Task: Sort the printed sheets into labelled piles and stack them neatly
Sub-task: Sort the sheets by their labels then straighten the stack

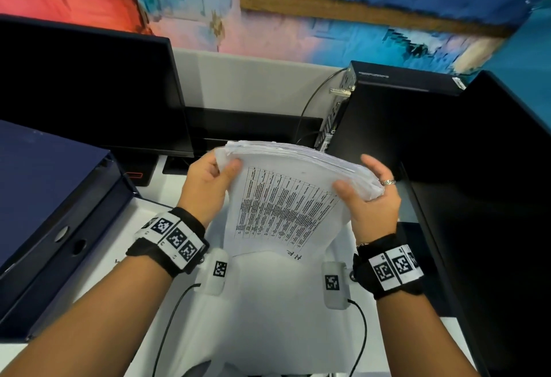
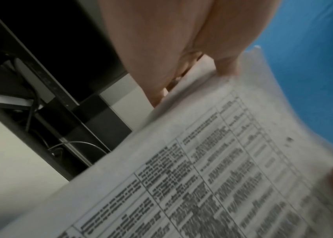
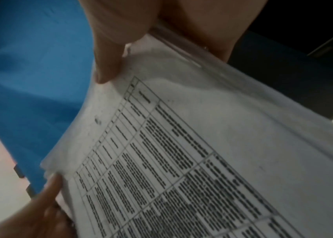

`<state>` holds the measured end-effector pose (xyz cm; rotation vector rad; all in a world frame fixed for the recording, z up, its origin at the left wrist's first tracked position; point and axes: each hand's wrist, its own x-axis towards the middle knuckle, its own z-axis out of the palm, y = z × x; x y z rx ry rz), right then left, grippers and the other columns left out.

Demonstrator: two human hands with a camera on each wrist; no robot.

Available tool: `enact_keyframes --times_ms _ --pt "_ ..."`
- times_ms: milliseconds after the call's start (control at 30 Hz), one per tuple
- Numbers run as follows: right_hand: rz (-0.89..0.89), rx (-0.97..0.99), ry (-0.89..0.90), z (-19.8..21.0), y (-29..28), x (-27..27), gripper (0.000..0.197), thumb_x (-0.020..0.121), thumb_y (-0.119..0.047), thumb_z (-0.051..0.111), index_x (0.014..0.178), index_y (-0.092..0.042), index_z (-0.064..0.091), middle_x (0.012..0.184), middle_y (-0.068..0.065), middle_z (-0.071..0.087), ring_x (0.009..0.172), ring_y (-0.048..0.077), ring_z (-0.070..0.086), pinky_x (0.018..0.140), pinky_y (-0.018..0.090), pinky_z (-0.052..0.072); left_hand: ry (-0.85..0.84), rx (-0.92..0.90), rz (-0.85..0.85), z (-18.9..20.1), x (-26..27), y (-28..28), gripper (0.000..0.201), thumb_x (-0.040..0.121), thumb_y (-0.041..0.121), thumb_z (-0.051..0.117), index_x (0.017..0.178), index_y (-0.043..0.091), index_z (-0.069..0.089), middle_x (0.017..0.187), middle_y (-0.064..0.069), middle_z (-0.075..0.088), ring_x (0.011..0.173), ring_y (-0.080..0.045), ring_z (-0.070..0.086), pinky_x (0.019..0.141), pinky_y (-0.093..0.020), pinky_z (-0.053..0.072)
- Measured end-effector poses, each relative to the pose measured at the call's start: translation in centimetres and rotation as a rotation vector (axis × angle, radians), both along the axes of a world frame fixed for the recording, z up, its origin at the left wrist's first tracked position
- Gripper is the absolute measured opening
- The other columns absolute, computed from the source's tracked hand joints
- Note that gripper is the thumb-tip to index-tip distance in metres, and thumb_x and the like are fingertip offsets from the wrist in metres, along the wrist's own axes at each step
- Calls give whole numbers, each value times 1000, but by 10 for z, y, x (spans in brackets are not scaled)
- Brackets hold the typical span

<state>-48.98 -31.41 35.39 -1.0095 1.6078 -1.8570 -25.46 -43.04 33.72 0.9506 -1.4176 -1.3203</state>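
Thick stack of white printed sheets (image 1: 286,197) sits centre frame in the head view, lifted off the white worktop (image 1: 155,218) and tilted, top page showing a black-ruled table of text with handwritten letters near its lower edge. Left hand (image 1: 205,183) grips the stack's upper-left corner, thumb on the top page, fingers behind. Right hand (image 1: 372,197) grips the right edge, thumb on top, fingers curled round the far side, silver ring (image 1: 388,182) on one finger. Both wrists carry black bands with white square-code markers (image 1: 176,238).

Left wrist view: the page (image 2: 212,161) fills the lower right, thumb tip (image 2: 227,67) pressing its upper edge. Right wrist view: the same table page (image 3: 181,153), thumb (image 3: 108,64) on top at upper centre, sheet edges fanned along the upper right.

Dark blue box files (image 1: 50,197) lie at left of the head view. Black monitor (image 1: 86,90) upper left, black computer tower (image 1: 387,114) upper right, another dark screen (image 1: 492,197) far right. Another white sheet (image 1: 268,302) lies on the worktop under the stack, lower centre.
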Motion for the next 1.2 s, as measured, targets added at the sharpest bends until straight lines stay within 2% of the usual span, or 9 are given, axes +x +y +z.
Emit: enact_keyframes --times_ms 67,167,267,500,600,700,867,1000,1200 --pt "9 22 34 -1 -2 2 59 64 -3 85 117 -6 60 97 -9 68 84 -1 70 66 14 55 -13 -13 8 -2 -5 0 33 100 46 47 118 24 65 110 -1 72 99 -17 69 86 -38 56" --pt "34 40 51 -4 -2 2 49 57 -15 87 102 -15 68 90 -13 74 87 4 71 70 18 57 16 40 -9 -2 -7 -5 64 92 72 33 133 28 57 126 -2 65 111 -23 63 96 -44 49" --pt "62 58 58 -5 -2 1 40 57 -17 88 92 -25 69 89 -10 76 86 11 73 71 26 59 164 148 -28 5 -9 -8 84 70 88 47 135 35 55 139 1 59 129 -15 55 110 -42 41" --pt "63 99 38 -6 -4 -3 33 65 -14 86 95 -18 72 96 7 75 90 24 73 77 44 61 90 137 -231 7 -6 -16 114 53 60 87 147 36 28 137 4 54 118 -12 63 89 -28 55" --pt "60 124 126 -2 -6 -3 26 70 -15 84 86 -31 73 86 -7 76 83 15 74 77 43 61 41 110 -279 11 -11 -15 102 57 42 88 141 26 33 129 0 55 112 -13 63 82 -21 55" --pt "17 102 178 2 -5 -6 23 70 -15 83 84 -30 71 79 -19 74 77 3 71 76 32 59 74 66 -260 15 -14 -9 84 63 39 86 132 31 38 122 1 58 104 -8 68 79 -21 56" --pt "-69 -19 22 5 -1 2 32 73 -10 81 100 -13 66 87 -6 72 79 9 71 67 26 59 60 44 -229 3 -13 -4 82 53 44 93 121 34 48 120 6 60 108 -11 66 84 -27 57" --pt "-106 -70 180 17 -7 7 8 83 -9 75 87 -13 69 87 3 72 81 17 68 72 34 58 38 6 -185 2 -18 -7 66 61 23 91 114 30 52 113 6 61 102 -7 67 80 -23 56" --pt "-292 -28 146 16 -12 1 19 87 -12 59 79 -28 66 81 1 71 81 22 68 82 47 56 2 -8 -154 7 -21 -8 58 64 19 86 112 26 54 112 4 62 99 -6 68 74 -22 57"
